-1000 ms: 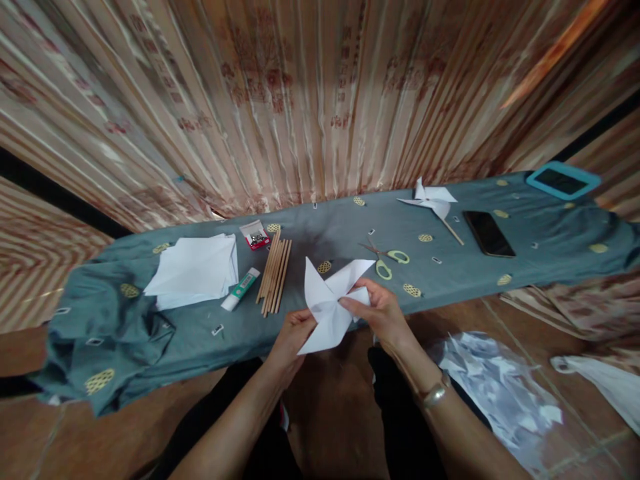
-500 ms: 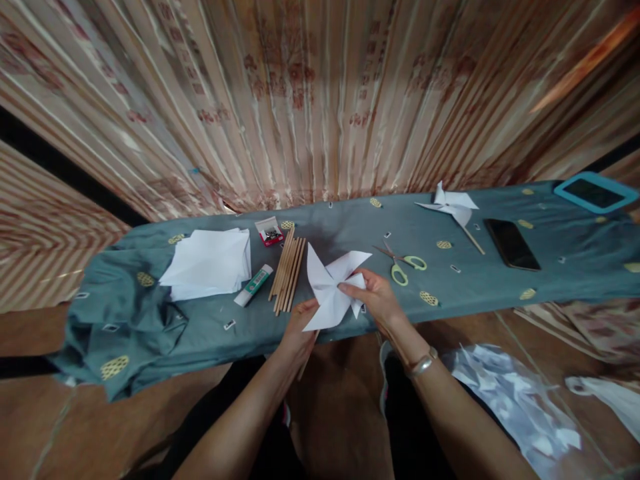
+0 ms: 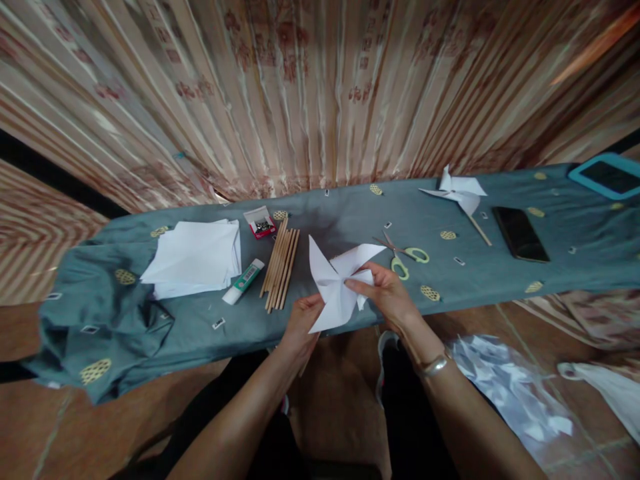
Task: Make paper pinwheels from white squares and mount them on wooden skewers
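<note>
A white paper pinwheel is held between my two hands above the near edge of the cloth-covered table. My left hand is closed behind its lower left side, around a wooden stick that shows only in part below the fist. My right hand pinches the pinwheel, with the thumb near its centre and the fingers behind the right blade. Left of the pinwheel lie several wooden sticks in a bunch. Scissors with green handles rest just beyond my right hand.
On the patterned green cloth are a stack of white paper, a glue box, a small red box of pins, a finished pinwheel, a phone and a blue-framed tablet. A clear bag of paper scraps lies on the floor.
The view has shifted slightly. The pinwheel has turned a little in my hands, its upper right blade now reaching farther right. Both hands keep their hold.
</note>
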`<state>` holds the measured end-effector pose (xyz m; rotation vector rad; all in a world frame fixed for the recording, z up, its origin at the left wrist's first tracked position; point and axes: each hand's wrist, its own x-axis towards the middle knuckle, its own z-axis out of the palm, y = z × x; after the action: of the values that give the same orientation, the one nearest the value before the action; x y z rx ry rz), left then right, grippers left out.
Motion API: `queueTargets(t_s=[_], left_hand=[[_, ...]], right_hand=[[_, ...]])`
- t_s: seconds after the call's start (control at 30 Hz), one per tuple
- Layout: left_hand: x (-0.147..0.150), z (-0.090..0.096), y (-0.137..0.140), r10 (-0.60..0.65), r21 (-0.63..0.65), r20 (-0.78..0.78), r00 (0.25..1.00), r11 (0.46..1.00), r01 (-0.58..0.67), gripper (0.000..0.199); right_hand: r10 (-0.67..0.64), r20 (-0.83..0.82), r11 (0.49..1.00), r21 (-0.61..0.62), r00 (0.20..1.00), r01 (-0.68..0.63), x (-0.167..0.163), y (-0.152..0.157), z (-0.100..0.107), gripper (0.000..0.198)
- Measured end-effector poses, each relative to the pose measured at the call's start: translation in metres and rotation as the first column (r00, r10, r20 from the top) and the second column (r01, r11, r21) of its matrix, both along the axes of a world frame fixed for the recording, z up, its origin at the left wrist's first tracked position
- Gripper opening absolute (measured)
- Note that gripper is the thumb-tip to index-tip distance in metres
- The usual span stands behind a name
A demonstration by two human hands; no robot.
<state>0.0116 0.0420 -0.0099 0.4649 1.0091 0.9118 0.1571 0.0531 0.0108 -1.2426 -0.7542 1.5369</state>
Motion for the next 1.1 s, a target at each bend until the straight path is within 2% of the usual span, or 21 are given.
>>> queueTargets(t_s=[0.2,0.33,0.57,0.8,0.97,1.1], left_hand=[[0.000,-0.006,0.000,0.017,0.015,0.054,0.998,1.000,-0.018,0.035],[-0.001,-0.002,-0.005,0.016,0.009,0.077,0.997,1.000,-0.016,0.034],[0.000,0.008,-0.025,-0.051,-0.036,0.103,0.993,0.998,0.055,0.033],[0.001,0.003,-0.040,-0.061,-0.048,0.107,0.992,0.997,0.067,0.028],[-0.001,0.001,-0.049,-0.025,-0.081,0.130,0.991,0.996,0.036,0.024],[-0.002,-0.003,-0.057,0.014,-0.102,0.155,0.988,0.995,0.002,0.015]], right_hand=[[-0.018,-0.022,1.000,-0.009,1.000,0.018,-0.001,-0.001,-0.002,0.034],[-0.002,-0.011,1.000,0.001,1.000,0.002,-0.002,-0.004,-0.002,0.033],[0.083,0.089,0.997,-0.002,0.993,-0.083,0.011,-0.014,0.000,0.035],[0.203,0.111,0.979,-0.049,0.973,-0.199,0.016,-0.016,-0.005,0.039],[0.322,0.220,0.947,-0.065,0.921,-0.316,0.014,-0.010,-0.001,0.034],[0.420,0.384,0.903,-0.087,0.822,-0.421,0.013,-0.002,0.000,0.033]])
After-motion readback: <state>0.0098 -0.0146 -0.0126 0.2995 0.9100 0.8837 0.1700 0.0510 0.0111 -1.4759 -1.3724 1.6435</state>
